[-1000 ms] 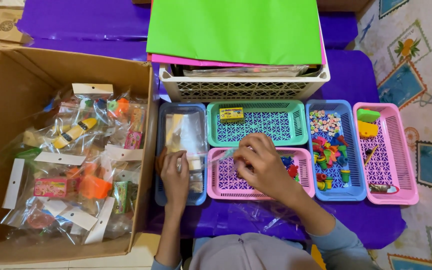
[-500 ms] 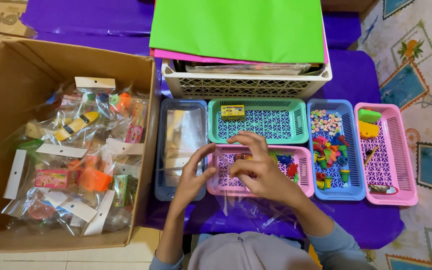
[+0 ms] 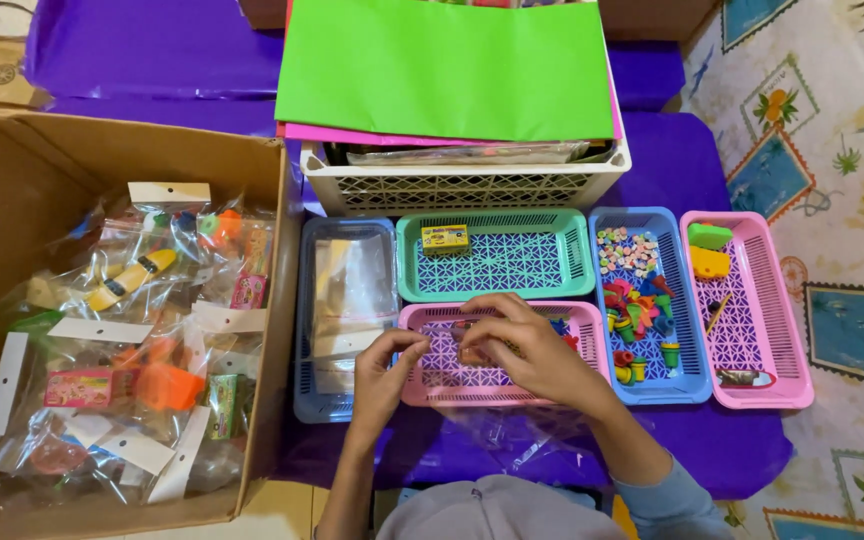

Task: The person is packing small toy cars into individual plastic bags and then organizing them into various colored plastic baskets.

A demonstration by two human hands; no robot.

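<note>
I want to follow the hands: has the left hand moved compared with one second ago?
Yes. The left hand went right, off the grey-blue basket to the near pink basket.

Lattice plastic trays (image 3: pixel 497 258) – matt cardboard box (image 3: pixel 12 180) – glossy purple sheet (image 3: pixel 152 50).

bright, even indoor light, seemingly from overhead, though source out of frame. saturated colours throughout. soft, short shadows under the hands (image 3: pixel 472 360) and inside the cardboard box (image 3: pixel 12 180). white glare on the plastic bags (image 3: pixel 132 330) and on the purple cover (image 3: pixel 132 50). mostly sharp in the middle; slight softness and mild bending toward the edges. small pieces in the blue tray (image 3: pixel 697 300) too fine to resolve.
</note>
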